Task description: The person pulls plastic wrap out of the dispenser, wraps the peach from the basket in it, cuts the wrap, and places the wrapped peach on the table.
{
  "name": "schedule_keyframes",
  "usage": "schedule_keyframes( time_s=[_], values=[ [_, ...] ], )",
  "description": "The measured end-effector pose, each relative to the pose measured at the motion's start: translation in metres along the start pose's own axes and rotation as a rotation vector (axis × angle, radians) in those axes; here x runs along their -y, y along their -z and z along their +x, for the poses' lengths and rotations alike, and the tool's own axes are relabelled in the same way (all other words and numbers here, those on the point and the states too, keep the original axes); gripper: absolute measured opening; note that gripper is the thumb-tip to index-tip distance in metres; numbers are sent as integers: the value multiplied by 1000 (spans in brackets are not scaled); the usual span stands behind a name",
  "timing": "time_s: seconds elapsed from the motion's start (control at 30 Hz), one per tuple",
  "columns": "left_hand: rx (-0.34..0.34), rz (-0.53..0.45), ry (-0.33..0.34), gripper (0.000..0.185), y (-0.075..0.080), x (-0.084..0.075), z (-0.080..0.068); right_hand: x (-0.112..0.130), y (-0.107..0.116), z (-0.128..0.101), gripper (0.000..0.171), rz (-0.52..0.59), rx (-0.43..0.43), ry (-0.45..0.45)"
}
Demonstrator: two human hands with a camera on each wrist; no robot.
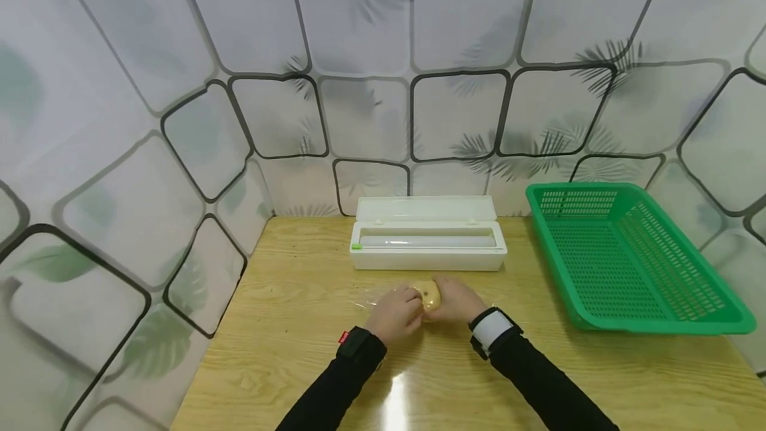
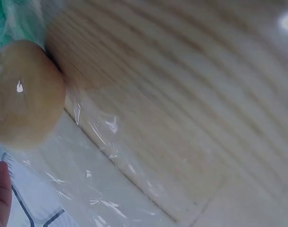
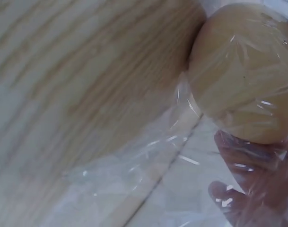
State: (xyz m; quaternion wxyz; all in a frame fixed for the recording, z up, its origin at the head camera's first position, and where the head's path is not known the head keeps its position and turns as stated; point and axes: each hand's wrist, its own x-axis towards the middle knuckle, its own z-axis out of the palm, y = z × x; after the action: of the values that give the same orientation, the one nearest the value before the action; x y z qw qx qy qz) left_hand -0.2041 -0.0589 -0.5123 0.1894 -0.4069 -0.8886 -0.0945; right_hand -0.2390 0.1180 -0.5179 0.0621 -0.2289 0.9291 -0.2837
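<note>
A smooth, pale yellow rounded fruit or vegetable (image 1: 427, 294) with a brown spot sits between the two hands, low over the table. Clear plastic film (image 3: 181, 142) covers it and trails off beside it, wrinkled and shiny. From the right, my right hand (image 1: 455, 300) grips the wrapped piece. On the left side my left hand (image 1: 395, 314) has its fingers curled, pinching the film against the piece. In the left wrist view the yellow piece (image 2: 28, 94) shows at the left edge; most of that hand is out of frame.
Behind the hands stands a white film dispenser box (image 1: 427, 259), its lid raised and a roll inside. A green perforated basket (image 1: 574, 285) is at the right. The wooden table (image 1: 287, 324) meets a patterned wall covering (image 1: 371, 118) at the back and left.
</note>
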Motion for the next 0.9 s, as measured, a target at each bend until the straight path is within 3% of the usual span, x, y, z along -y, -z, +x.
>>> schedule_keyframes(
  time_s=[0.27, 0.47, 0.53, 0.7, 0.8, 0.9],
  values=[
    [-110, -55, 148, 7, 0, -14, -10, 1, -6, -6, 74, 78, -65, -39],
    [-165, -172, 308, 4, -3, -19, -12, 2, -5, -9, 65, 112, -198, -52],
    [-146, -284, 402, 8, -2, -19, -11, 3, -2, -9, 62, 132, -261, -43],
    [-114, -709, 651, 31, 9, -20, -1, 10, 10, -8, 66, 143, -383, 26],
    [-144, -952, 745, 40, 28, -23, 9, 17, 16, -10, 73, 106, -432, 58],
    [-178, -1135, 823, 43, 40, -24, 19, 26, 21, -11, 77, 85, -477, 93]
  ],
)
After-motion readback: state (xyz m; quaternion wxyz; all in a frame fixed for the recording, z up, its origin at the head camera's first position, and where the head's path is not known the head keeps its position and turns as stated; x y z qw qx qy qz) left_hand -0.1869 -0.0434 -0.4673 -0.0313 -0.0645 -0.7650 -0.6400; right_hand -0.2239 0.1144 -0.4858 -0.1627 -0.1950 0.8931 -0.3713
